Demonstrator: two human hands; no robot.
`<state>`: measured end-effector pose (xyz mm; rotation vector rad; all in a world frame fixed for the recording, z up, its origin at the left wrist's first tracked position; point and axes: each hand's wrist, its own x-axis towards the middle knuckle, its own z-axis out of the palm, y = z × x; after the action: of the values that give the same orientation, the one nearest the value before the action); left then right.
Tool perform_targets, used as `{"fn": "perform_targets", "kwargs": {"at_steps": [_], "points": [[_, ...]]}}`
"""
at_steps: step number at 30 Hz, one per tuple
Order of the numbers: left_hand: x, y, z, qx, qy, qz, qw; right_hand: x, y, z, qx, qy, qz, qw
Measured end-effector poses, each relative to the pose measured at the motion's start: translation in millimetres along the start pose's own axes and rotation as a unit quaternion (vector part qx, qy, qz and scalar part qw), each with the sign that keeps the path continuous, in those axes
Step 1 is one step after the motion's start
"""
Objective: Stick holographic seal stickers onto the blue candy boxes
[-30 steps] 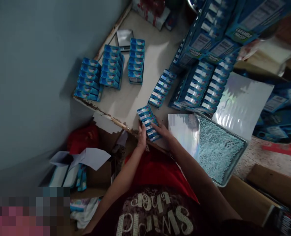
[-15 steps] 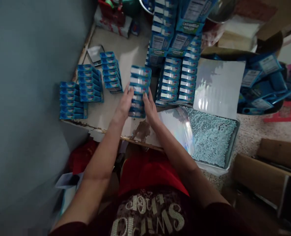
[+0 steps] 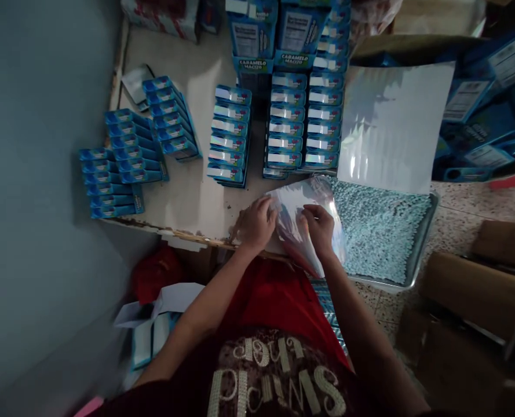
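A shiny clear plastic sheet [image 3: 291, 215] lies over the table's front edge and the tray's left side, bent upward in places. At its left edge my left hand [image 3: 258, 223] is closed, thumb and fingers pinching the film. Over its right part my right hand [image 3: 320, 227] has its fingers pressed together on the same sheet. Just behind my hands stands a row of small blue candy boxes [image 3: 229, 142], stacked against one another and touched by neither hand. To the right, a metal tray [image 3: 426, 237] holds many small pale-blue pieces [image 3: 379, 231].
More blue box rows [image 3: 285, 119] stand behind the sheet. Three groups, including a leftmost one [image 3: 109, 185], sit at the table's left. A second stack of plastic sheets [image 3: 391, 127] lies behind the tray. Cardboard boxes [image 3: 474, 278] are at the right, a wall [image 3: 35, 174] at the left.
My hands have let go of the blue box row, which now stands on the table. They have moved right and nearer to me, onto the plastic sheet. The camera view has shifted.
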<state>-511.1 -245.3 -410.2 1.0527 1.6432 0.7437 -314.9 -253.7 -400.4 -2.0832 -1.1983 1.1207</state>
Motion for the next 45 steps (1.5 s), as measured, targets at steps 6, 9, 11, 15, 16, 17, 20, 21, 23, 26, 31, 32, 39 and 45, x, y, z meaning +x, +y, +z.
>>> {"fn": "perform_targets", "kwargs": {"at_steps": [6, 9, 11, 15, 16, 17, 20, 21, 23, 26, 31, 32, 39, 45], "points": [[64.4, -16.9, 37.0, 0.041, -0.017, -0.061, 0.997, 22.7, -4.0, 4.7, -0.102, -0.022, -0.104, 0.989], [57.2, -15.7, 20.5, 0.008, -0.023, -0.064, 0.998, 30.6, -10.2, 10.4, -0.167, -0.035, -0.204, 0.964], [45.5, -13.3, 2.5, 0.001, -0.019, -0.059, 0.998, 33.5, -19.1, 15.7, -0.194, -0.062, -0.262, 0.943], [23.8, -14.1, -40.1, 0.0, -0.009, -0.073, 0.997, 28.0, -42.3, 37.1, -0.239, -0.151, -0.346, 0.895], [19.5, -16.0, -50.7, 0.0, -0.009, -0.078, 0.997, 25.7, -47.2, 44.9, -0.25, -0.174, -0.361, 0.882], [15.4, -18.3, -60.9, 0.005, -0.008, -0.083, 0.997, 23.9, -51.2, 53.2, -0.258, -0.196, -0.373, 0.869], [3.2, -26.2, -90.4, 0.046, 0.01, -0.08, 0.996, 22.6, -60.7, 78.6, -0.263, -0.269, -0.392, 0.84], [-1.2, -28.9, -100.0, 0.061, 0.017, -0.073, 0.995, 23.1, -64.1, 86.7, -0.258, -0.294, -0.392, 0.832], [-10.3, -34.4, -119.2, 0.075, 0.04, -0.058, 0.995, 23.0, -73.1, 102.0, -0.238, -0.34, -0.392, 0.821], [-20.5, -45.5, -145.9, 0.065, 0.097, -0.058, 0.992, 14.9, -92.3, 126.2, -0.207, -0.348, -0.407, 0.818], [-16.1, -69.6, -180.5, 0.072, 0.126, -0.061, 0.988, -16.3, -121.7, 178.2, -0.24, -0.284, -0.426, 0.825], [-12.8, -74.0, -186.0, 0.078, 0.125, -0.059, 0.987, -22.6, -124.0, 189.3, -0.249, -0.279, -0.424, 0.825], [9.6, -90.3, -216.7, 0.108, 0.098, -0.085, 0.986, -57.9, -104.6, 236.7, -0.287, -0.239, -0.445, 0.814], [17.3, -82.0, -238.5, 0.132, 0.035, -0.129, 0.982, -83.4, -92.1, 242.2, -0.326, -0.194, -0.446, 0.811]]}}
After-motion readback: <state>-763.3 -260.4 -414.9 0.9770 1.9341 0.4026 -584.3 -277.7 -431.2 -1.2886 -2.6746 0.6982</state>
